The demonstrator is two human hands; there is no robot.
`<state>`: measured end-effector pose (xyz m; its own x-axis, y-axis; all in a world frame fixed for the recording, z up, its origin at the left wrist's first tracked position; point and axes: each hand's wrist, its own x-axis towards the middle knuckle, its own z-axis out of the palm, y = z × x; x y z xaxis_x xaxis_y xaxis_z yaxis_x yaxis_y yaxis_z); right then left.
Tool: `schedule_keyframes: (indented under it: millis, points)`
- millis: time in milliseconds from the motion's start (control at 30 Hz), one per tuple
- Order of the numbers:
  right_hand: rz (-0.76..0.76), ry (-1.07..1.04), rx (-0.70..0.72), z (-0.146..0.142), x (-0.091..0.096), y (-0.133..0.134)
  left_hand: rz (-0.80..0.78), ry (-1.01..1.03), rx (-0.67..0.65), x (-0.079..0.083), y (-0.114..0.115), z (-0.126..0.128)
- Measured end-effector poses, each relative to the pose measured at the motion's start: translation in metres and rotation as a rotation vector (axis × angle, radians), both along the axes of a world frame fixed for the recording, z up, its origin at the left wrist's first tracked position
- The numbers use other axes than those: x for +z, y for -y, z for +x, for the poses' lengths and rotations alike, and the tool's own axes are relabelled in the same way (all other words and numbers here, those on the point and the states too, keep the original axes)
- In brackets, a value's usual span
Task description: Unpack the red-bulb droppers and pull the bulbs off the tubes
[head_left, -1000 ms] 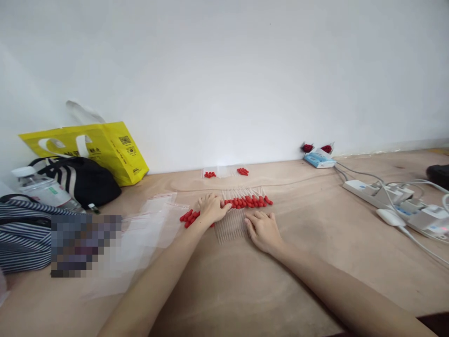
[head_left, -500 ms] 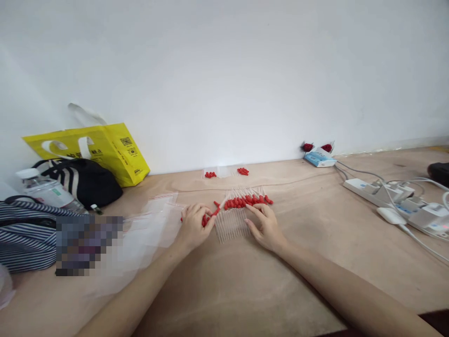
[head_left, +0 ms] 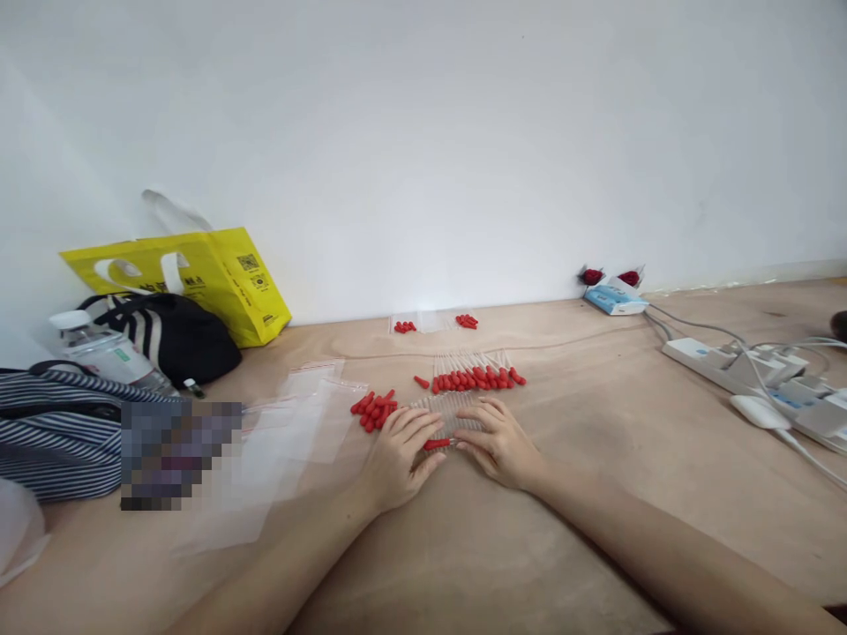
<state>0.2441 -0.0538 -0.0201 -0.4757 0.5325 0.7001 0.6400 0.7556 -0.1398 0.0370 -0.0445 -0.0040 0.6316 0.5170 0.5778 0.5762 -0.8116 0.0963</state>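
My left hand (head_left: 399, 450) and my right hand (head_left: 498, 441) meet low over a row of clear thin tubes (head_left: 445, 407) on the wooden table (head_left: 463, 529). Between the fingertips of both hands lies a red cap (head_left: 437, 444), pinched from both sides. A loose heap of red caps (head_left: 374, 410) lies just beyond my left hand. Farther back stands a row of tubes with red caps (head_left: 476, 377), and one stray cap (head_left: 422, 382) sits to its left.
Clear zip bags (head_left: 297, 414) lie left of my hands. A yellow bag (head_left: 218, 278), a black striped bag (head_left: 168, 335), a water bottle (head_left: 99, 353) and a striped bag (head_left: 53, 432) crowd the left. Small bags of red caps (head_left: 433, 323) lie by the wall. Power strips (head_left: 747, 375) with cables lie right.
My left hand left the red heap and came back toward me with a cap; both hands now meet at the near end of the clear tubes.
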Motion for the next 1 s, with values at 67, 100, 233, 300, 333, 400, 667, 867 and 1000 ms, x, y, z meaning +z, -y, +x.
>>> schedule_keyframes:
  millis: [67, 100, 233, 300, 333, 400, 667, 867, 1000]
  points:
    - [0.023, -0.006, 0.027, 0.001, 0.0, 0.001, 0.017, -0.007, -0.045, -0.004, -0.001, 0.002]
    - [0.037, -0.012, 0.04, 0.001, 0.0, 0.002, 0.024, 0.005, -0.059, -0.005, -0.002, 0.002]
    - [0.095, -0.025, 0.073, 0.001, -0.002, 0.004, 0.048, 0.048, -0.075, -0.007, 0.0, 0.002]
    - [0.115, -0.023, 0.08, 0.001, -0.003, 0.005, 0.065, 0.054, -0.078, -0.005, 0.002, 0.001]
    - [0.121, -0.022, 0.084, 0.001, -0.003, 0.005, 0.071, 0.057, -0.081, -0.004, 0.003, 0.0]
    - [0.126, -0.02, 0.09, 0.001, -0.003, 0.005, 0.079, 0.062, -0.092, -0.003, 0.005, 0.001]
    - [0.106, -0.038, 0.086, 0.006, -0.003, 0.005, 0.108, 0.087, -0.106, -0.002, 0.004, -0.003]
    - [-0.052, -0.112, -0.205, 0.027, -0.006, 0.0, 0.076, 0.201, 0.089, 0.002, 0.003, -0.019]
    - [-0.198, -0.106, -0.309, 0.026, -0.007, -0.002, -0.054, 0.254, 0.226, 0.006, -0.009, -0.02]
